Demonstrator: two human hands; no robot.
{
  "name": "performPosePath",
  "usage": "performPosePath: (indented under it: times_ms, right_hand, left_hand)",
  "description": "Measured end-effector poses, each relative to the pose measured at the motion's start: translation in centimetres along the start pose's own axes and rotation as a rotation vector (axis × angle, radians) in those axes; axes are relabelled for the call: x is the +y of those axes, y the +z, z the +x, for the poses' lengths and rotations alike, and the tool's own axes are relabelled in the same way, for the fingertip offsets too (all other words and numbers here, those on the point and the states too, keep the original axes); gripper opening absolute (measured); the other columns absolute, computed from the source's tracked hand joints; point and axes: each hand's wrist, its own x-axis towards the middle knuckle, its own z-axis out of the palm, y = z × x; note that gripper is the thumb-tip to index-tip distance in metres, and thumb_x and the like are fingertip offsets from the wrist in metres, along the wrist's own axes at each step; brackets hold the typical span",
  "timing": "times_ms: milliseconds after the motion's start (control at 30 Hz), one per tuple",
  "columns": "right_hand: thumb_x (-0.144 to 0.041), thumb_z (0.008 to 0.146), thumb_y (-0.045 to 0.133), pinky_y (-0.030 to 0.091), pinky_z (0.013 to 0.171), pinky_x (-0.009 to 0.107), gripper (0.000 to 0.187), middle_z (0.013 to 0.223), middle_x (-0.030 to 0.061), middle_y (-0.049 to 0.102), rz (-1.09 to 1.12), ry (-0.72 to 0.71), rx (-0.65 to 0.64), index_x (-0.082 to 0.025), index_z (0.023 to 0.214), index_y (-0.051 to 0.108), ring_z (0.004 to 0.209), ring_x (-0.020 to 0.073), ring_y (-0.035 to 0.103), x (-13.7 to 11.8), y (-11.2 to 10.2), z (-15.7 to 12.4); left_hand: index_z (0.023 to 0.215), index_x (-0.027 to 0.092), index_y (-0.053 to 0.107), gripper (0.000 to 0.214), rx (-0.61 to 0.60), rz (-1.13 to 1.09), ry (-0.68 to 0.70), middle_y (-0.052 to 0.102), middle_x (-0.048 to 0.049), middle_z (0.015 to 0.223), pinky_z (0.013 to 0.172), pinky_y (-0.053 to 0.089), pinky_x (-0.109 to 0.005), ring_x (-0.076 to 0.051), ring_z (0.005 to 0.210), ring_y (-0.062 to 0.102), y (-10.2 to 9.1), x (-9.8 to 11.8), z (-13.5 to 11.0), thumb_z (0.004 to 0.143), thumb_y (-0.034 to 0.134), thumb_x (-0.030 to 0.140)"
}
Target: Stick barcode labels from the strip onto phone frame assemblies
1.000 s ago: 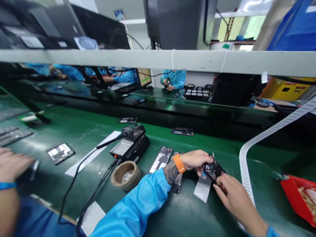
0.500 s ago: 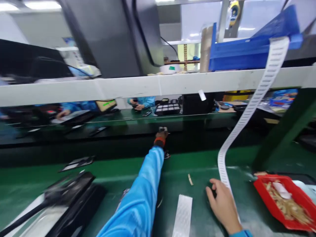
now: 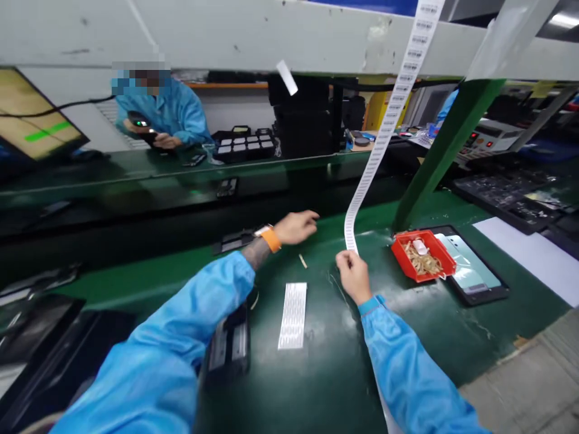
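My right hand (image 3: 353, 275) pinches the lower end of a long white label strip (image 3: 383, 134) that hangs down from the shelf above. My left hand (image 3: 296, 226), with an orange watch band at the wrist, hovers over the green mat with fingers stretched out and nothing in it. A short piece of label strip (image 3: 293, 307) lies flat on the mat between my arms. A small tan sliver (image 3: 302, 260) lies just below my left hand. A dark phone part (image 3: 230, 346) sits under my left forearm.
A red tray (image 3: 423, 255) with small scraps stands right of my right hand, beside a phone screen (image 3: 474, 274) on a black holder. A green post (image 3: 441, 150) rises behind it. Across the conveyor (image 3: 136, 181), a person in blue holds a scanner. A black tray (image 3: 244, 143) sits there.
The view swung right and down. My left hand drew back from the far belt, no longer holding the dark part. My right hand lifted off the mat and took the hanging strip's end.
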Motion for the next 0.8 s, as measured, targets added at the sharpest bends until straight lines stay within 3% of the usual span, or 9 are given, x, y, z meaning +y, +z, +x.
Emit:
performPosePath:
  times_ms: [67, 133, 167, 233, 267, 367, 433, 600, 800]
  right_hand:
    - [-0.048, 0.092, 0.042, 0.043, 0.059, 0.027, 0.033, 0.063, -0.0022, 0.053, 0.047, 0.005, 0.084, -0.022, 0.077, 0.054, 0.057, 0.0141, 0.052, -0.6, -1.2, 0.8]
    - [-0.050, 0.095, 0.034, 0.045, 0.059, 0.027, 0.036, 0.063, -0.0030, 0.052, 0.101, -0.015, 0.155, -0.022, 0.083, 0.052, 0.057, 0.0137, 0.052, -1.4, -3.4, 1.3]
    - [-0.051, 0.095, 0.037, 0.047, 0.060, 0.028, 0.034, 0.065, -0.0027, 0.054, 0.112, -0.030, 0.167, -0.022, 0.087, 0.054, 0.059, 0.0138, 0.054, -1.7, -4.7, 1.3]
    - [-0.047, 0.090, 0.051, 0.050, 0.067, 0.031, 0.027, 0.074, 0.0004, 0.062, 0.034, -0.068, 0.084, -0.022, 0.093, 0.059, 0.068, 0.0158, 0.060, -1.9, -7.5, 0.5]
    - [-0.044, 0.088, 0.057, 0.052, 0.073, 0.034, 0.025, 0.082, 0.0035, 0.067, -0.078, -0.096, -0.027, -0.021, 0.096, 0.063, 0.076, 0.0181, 0.064, -1.6, -8.9, -0.1]
    - [-0.034, 0.084, 0.062, 0.049, 0.096, 0.046, 0.024, 0.114, 0.0109, 0.071, -0.458, -0.222, -0.386, -0.021, 0.103, 0.071, 0.110, 0.0267, 0.063, 0.0, -11.7, -2.6]
    - [-0.030, 0.086, 0.059, 0.042, 0.106, 0.051, 0.027, 0.126, 0.0110, 0.067, -0.605, -0.282, -0.498, -0.021, 0.109, 0.072, 0.125, 0.0285, 0.056, 1.3, -12.5, -3.8]
    - [-0.026, 0.091, 0.056, 0.039, 0.107, 0.053, 0.026, 0.125, 0.0094, 0.069, -0.752, -0.365, -0.498, -0.022, 0.111, 0.072, 0.126, 0.0282, 0.054, 2.2, -12.0, -4.4]
    - [-0.024, 0.095, 0.050, 0.046, 0.089, 0.041, 0.024, 0.107, 0.0092, 0.074, -0.838, -0.471, -0.476, -0.020, 0.104, 0.073, 0.102, 0.0241, 0.061, 0.9, -11.4, -4.8]
  left_hand:
    - [0.121, 0.022, 0.064, 0.038, -0.089, -0.030, 0.113, 0.065, -0.0048, 0.126, 0.104, 0.045, -0.032, -0.021, 0.118, 0.060, 4.7, 3.4, -3.2, 0.086, 0.066, 0.038]
    - [0.137, 0.017, 0.052, 0.054, -0.143, 0.006, 0.291, 0.051, -0.0125, 0.145, 0.111, 0.039, -0.041, -0.027, 0.134, 0.048, 9.0, 6.1, -6.2, 0.091, 0.056, 0.046]
    - [0.143, 0.015, 0.046, 0.063, -0.152, 0.019, 0.305, 0.044, -0.0146, 0.151, 0.114, 0.033, -0.048, -0.031, 0.140, 0.040, 10.8, 7.1, -7.4, 0.093, 0.052, 0.053]
    - [0.149, 0.014, 0.036, 0.078, -0.133, 0.041, 0.299, 0.034, -0.0156, 0.157, 0.118, 0.019, -0.060, -0.036, 0.147, 0.026, 13.3, 8.3, -8.9, 0.091, 0.048, 0.064]
    - [0.151, 0.015, 0.034, 0.082, -0.110, 0.042, 0.286, 0.032, -0.0152, 0.158, 0.118, 0.013, -0.063, -0.037, 0.148, 0.023, 14.0, 8.4, -9.3, 0.089, 0.049, 0.067]
    - [0.150, 0.017, 0.037, 0.083, -0.026, -0.043, 0.279, 0.034, -0.0152, 0.157, 0.119, 0.005, -0.061, -0.036, 0.148, 0.022, 15.0, 8.1, -9.6, 0.085, 0.058, 0.064]
    - [0.146, 0.020, 0.044, 0.078, 0.023, -0.174, 0.268, 0.039, -0.0152, 0.154, 0.119, 0.003, -0.059, -0.037, 0.147, 0.026, 15.2, 7.8, -9.4, 0.082, 0.065, 0.058]
    - [0.126, 0.028, 0.064, 0.060, 0.108, -0.456, 0.226, 0.050, -0.0098, 0.147, 0.120, -0.002, -0.054, -0.037, 0.145, 0.032, 15.3, 7.8, -9.3, 0.071, 0.078, 0.047]
    - [0.122, 0.028, 0.066, 0.051, 0.115, -0.435, 0.225, 0.050, -0.0100, 0.147, 0.119, -0.005, -0.056, -0.038, 0.145, 0.031, 15.2, 7.8, -9.5, 0.075, 0.075, 0.045]
